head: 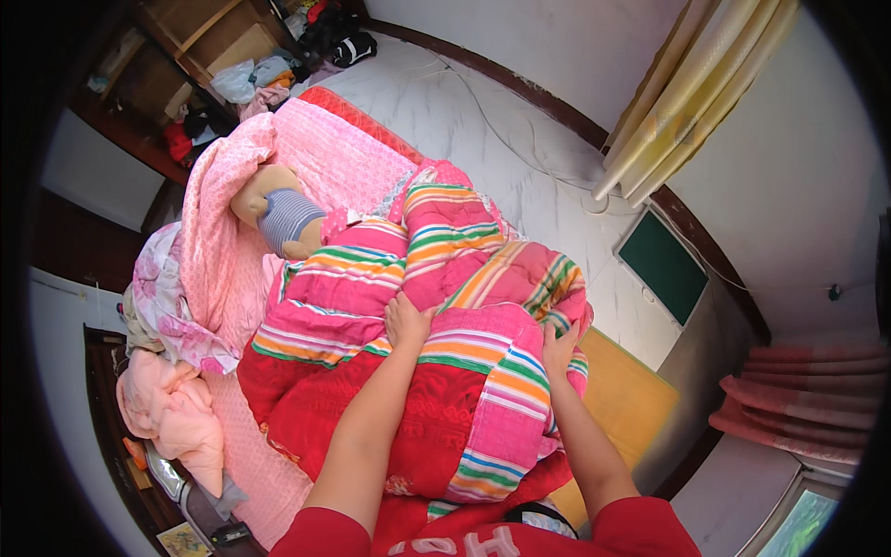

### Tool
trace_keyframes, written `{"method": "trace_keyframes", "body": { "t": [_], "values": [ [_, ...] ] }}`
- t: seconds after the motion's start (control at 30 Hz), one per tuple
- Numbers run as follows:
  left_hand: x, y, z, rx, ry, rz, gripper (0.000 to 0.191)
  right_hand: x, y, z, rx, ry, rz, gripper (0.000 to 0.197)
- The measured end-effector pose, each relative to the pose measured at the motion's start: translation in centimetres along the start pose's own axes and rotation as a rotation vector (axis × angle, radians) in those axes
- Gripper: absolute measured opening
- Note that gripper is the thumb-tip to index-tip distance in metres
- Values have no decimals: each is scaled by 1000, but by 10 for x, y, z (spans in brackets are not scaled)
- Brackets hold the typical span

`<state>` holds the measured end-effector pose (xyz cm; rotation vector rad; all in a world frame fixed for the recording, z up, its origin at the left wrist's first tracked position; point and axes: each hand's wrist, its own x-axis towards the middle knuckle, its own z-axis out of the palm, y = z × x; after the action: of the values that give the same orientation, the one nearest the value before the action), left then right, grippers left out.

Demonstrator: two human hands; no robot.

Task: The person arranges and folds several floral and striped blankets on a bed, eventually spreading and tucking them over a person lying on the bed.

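A thick quilt with pink, orange, green and white stripes (445, 278) lies bunched on the bed in front of me, its red patterned side (362, 411) showing nearest my body. My left hand (407, 320) rests on the striped cloth near its middle; the fingertips are partly lost in a fold. At the quilt's right edge, my right hand (561, 348) has its fingers on the bunched cloth, and whether it grips is unclear. Beyond the quilt, a tan plush toy in a striped garment (289, 216) lies on the pink bed sheet (341, 139).
Pink bedding (223, 202), a floral cloth (163, 285) and a peach blanket (174, 411) lie along the bed's left side. A green board (663, 256) is on the floor at right, near a yellow curtain (689, 104). Cables (487, 118) cross the floor. Clothes fill shelves at upper left.
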<state>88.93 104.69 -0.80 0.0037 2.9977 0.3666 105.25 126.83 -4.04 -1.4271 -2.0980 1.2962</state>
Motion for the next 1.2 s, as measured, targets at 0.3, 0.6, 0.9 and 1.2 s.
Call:
{"method": "trace_keyframes", "body": {
  "t": [0.3,0.6,0.9,1.2],
  "values": [
    [-6,-11,-7,-269,-42,37,45,13,59,-20,-236,-167,108,68],
    [-111,-92,-133,-1035,304,160,26,-86,-16,-86,427,-167,-219,17],
    [-290,-246,-313,-1443,884,-68,40,-251,-197,-67,1061,-673,103,20],
    [-427,-336,-397,-1428,1374,-26,38,-457,-304,-59,1119,-1209,-408,35]
  ]
}}
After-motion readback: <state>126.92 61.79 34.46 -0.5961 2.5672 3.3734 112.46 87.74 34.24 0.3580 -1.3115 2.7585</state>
